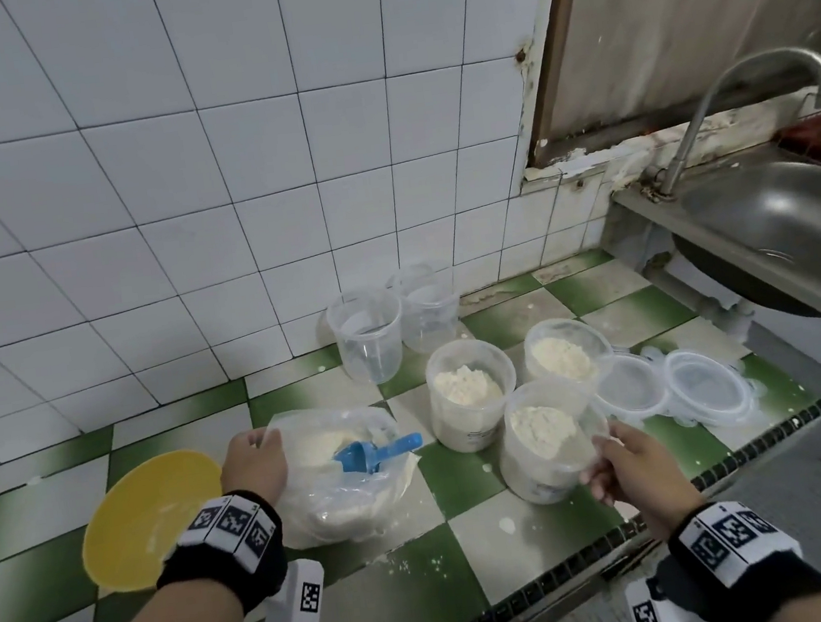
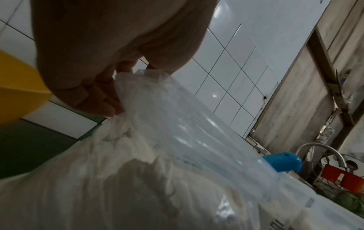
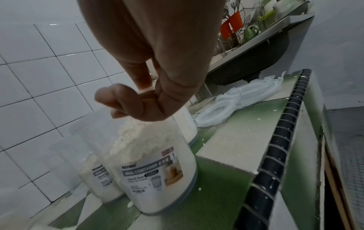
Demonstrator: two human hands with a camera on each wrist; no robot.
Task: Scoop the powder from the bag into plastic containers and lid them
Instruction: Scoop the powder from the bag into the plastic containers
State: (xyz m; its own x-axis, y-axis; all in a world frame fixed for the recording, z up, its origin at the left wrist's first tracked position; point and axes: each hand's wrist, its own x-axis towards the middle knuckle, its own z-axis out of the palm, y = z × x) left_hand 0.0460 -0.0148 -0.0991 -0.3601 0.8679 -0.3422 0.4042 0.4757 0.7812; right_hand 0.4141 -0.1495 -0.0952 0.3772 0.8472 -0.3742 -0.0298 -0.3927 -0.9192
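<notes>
1. The left hand [image 1: 255,463] is pinching the upper edge of the clear plastic bag [image 1: 348,494]. In the left wrist view its fingers [image 2: 92,99] are curling narrowly round a gathered fold of the plastic, with the thumb closing from the other side.
2. The bag is hanging just below and to the right of those fingers, its mouth standing open, and it is sitting on the tiled counter [image 1: 489,544].
3. The powder [image 2: 110,179] is lying inside the bag, beneath the left fingertips and apart from them.
4. A blue scoop [image 1: 374,453] is resting in the bag's mouth, to the right of the left fingers, with its handle poking out over the rim. No hand is touching it.
5. The right hand [image 1: 623,460] is gripping the near right rim of the front container [image 1: 543,441]. In the right wrist view the fingers [image 3: 126,101] are curling closely at the rim; the exact contact is blurred.
6. The front container is standing upright under the right fingers, heaped with powder and unlidded.
7. Two more filled containers [image 1: 470,396] are standing open just beyond the right fingertips.
8. Two empty tubs [image 1: 367,334] are standing farther off by the wall, between the two hands' lines of reach.
9. A pile of clear lids [image 1: 707,388] is lying just right of the right fingers.
10. A yellow bowl [image 1: 149,513] is sitting just left of the left wrist.
</notes>
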